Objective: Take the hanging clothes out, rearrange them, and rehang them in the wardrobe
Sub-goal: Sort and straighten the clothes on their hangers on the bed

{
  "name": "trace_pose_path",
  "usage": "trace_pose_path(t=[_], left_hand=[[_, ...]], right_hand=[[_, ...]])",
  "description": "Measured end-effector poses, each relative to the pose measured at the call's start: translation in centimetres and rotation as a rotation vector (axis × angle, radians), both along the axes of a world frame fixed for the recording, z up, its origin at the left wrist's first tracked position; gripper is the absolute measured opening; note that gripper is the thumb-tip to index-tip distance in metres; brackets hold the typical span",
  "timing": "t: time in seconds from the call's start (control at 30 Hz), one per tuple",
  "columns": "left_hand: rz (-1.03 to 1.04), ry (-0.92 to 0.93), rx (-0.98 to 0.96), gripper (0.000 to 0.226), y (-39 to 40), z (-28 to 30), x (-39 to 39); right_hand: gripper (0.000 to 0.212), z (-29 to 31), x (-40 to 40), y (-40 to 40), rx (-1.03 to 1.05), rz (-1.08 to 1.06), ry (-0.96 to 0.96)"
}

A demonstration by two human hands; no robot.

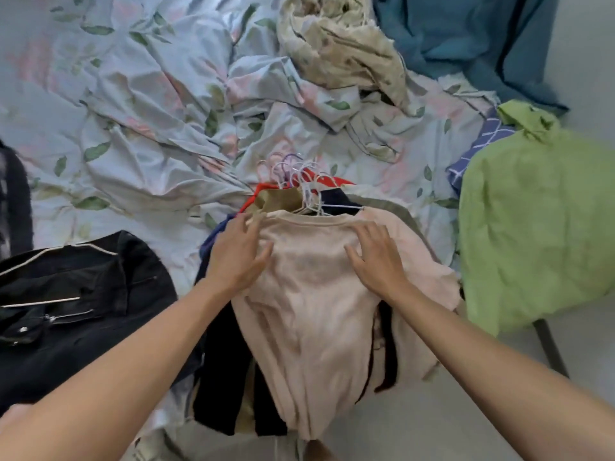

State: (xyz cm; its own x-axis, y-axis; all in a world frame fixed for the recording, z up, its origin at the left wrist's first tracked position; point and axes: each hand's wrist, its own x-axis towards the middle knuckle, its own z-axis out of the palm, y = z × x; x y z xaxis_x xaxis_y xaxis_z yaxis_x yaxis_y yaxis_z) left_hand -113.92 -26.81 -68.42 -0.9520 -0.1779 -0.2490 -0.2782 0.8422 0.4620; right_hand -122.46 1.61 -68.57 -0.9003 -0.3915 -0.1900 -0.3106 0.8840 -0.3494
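A stack of clothes on hangers lies on the bed, with a pale pink shirt (316, 314) on top. Several white and purple hanger hooks (296, 176) stick out at the stack's far end. Beneath the pink shirt show red, tan, navy and black garments (229, 371). My left hand (238, 254) rests flat on the shirt's left shoulder, fingers straight. On the right shoulder lies my right hand (377, 257), fingers spread and pressing the fabric.
Black jeans on hangers (76, 294) lie at the left. A green garment (532, 224) drapes over a chair at the right. A beige cloth (339, 44) and a teal blanket (466, 38) lie at the far side of the floral bedsheet (133, 128).
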Motion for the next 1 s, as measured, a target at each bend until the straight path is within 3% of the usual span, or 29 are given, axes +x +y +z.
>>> trace_pose_path(t=[0.17,0.33,0.6,0.73,0.9,1.0], left_hand=[[0.055,-0.132,-0.091,0.042,2.1,-2.4,-4.2],[0.025,-0.089,-0.242,0.021,3.0,-3.8,-4.0],[0.031,-0.101,-0.355,0.025,3.6,-4.4,-3.3],[-0.008,-0.11,-0.367,0.018,3.8,-3.9,-3.6],[-0.076,-0.043,-0.292,0.022,4.6,-1.4,-2.2],[-0.043,-0.002,-0.17,0.028,5.2,1.0,-0.3]], right_hand=[[0.046,-2.7,-7.6,3.8,0.061,0.009,-0.06],[0.055,-6.2,-11.0,4.5,0.163,0.046,-0.222],[0.038,-7.0,-10.0,5.6,0.048,0.012,0.019],[0.042,-7.0,-8.0,6.4,0.106,0.096,-0.055],[0.012,-5.5,-5.9,7.3,-0.033,0.042,-0.128],[0.027,-3.5,-4.3,7.7,-0.065,0.021,-0.105]])
